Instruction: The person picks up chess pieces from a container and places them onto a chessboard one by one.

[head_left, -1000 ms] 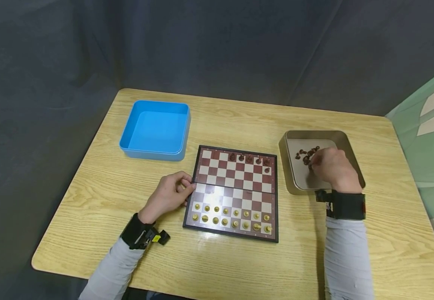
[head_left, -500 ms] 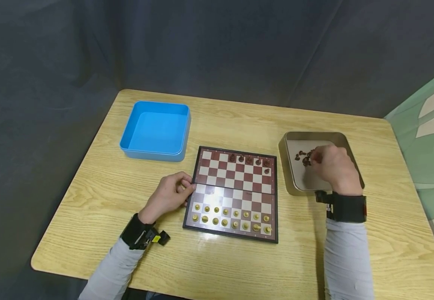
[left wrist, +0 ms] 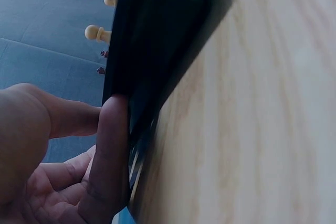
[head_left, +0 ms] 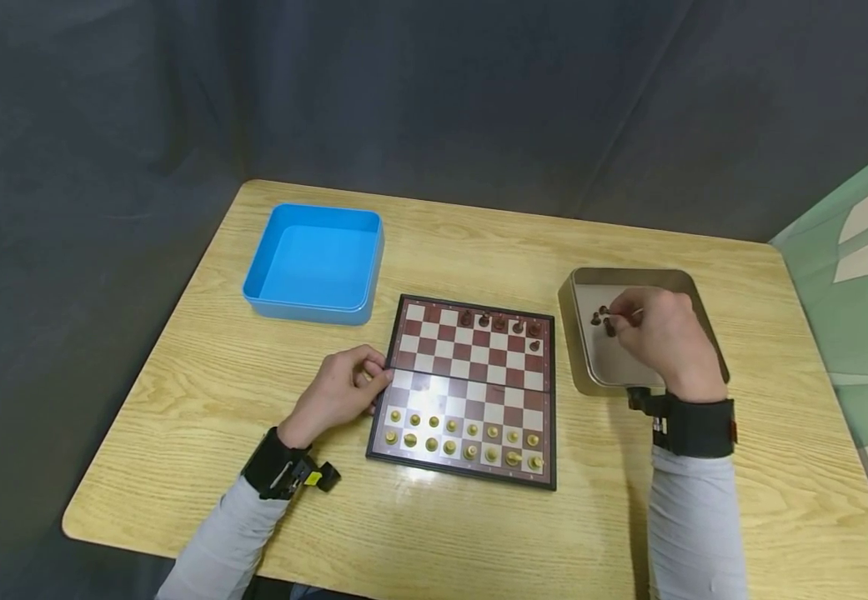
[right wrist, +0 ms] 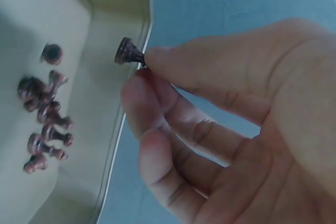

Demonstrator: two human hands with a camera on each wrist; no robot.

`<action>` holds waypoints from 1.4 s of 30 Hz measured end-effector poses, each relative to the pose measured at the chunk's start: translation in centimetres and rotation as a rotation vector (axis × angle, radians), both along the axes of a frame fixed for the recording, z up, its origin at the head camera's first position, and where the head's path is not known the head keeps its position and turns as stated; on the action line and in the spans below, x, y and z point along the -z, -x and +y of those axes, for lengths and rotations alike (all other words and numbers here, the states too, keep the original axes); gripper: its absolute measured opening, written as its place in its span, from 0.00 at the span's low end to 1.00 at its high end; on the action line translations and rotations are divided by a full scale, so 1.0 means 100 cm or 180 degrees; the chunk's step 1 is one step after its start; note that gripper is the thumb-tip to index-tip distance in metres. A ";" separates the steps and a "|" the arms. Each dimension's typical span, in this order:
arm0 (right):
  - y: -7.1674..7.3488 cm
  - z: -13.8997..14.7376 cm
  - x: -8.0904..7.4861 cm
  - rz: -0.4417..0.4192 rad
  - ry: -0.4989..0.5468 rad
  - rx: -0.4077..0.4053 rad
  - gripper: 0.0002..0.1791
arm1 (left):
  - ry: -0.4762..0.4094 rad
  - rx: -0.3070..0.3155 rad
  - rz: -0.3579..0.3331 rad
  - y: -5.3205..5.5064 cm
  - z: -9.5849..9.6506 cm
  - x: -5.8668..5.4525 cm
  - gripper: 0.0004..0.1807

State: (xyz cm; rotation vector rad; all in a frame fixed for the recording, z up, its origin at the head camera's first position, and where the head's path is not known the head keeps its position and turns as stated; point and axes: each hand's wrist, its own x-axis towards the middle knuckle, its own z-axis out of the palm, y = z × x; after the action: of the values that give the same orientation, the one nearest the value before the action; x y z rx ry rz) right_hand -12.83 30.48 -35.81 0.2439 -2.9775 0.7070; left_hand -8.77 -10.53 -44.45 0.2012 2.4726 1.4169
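Apparently mid-pickup, the right hand (head_left: 669, 340) pinches a piece (right wrist: 127, 52) right of the board (head_left: 471, 385) the left hand (head_left: 338, 388) grips; a careful carry to its far rows seems due.

Checkered red-and-white chessboard (head_left: 469, 385)

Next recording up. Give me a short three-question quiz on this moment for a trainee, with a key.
1. Multiple choice: what does the right hand pinch?
A) a gold chess piece
B) a dark chess piece
C) nothing

2. True or false: the left hand is inside the blue box.

3. Count: in the head view, how many dark pieces are on the chessboard?

Key:
1. B.
2. False; it holds the chessboard's edge.
3. Six.
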 end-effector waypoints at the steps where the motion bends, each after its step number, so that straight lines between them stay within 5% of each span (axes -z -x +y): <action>1: -0.001 -0.001 -0.001 0.0001 0.0021 -0.0022 0.04 | 0.0005 -0.0001 -0.0001 0.000 0.000 0.000 0.10; 18: 0.000 -0.015 -0.003 0.0218 -0.0003 -0.0432 0.04 | -0.0007 -0.0005 0.0026 -0.001 0.001 -0.002 0.09; 30: 0.002 -0.022 -0.001 0.0553 -0.0149 -0.0532 0.03 | 0.0003 -0.0003 0.0037 0.000 0.001 -0.002 0.09; 42: 0.000 -0.031 -0.003 0.0550 -0.0262 -0.0595 0.04 | 0.0005 0.0027 0.0039 0.000 0.001 -0.001 0.09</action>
State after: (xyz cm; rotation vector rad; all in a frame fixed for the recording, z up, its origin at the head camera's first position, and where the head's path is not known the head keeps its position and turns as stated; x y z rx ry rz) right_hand -12.88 27.38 -35.55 0.5644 -2.8461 0.5481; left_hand -8.79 -10.46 -44.31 0.2207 2.4795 1.4146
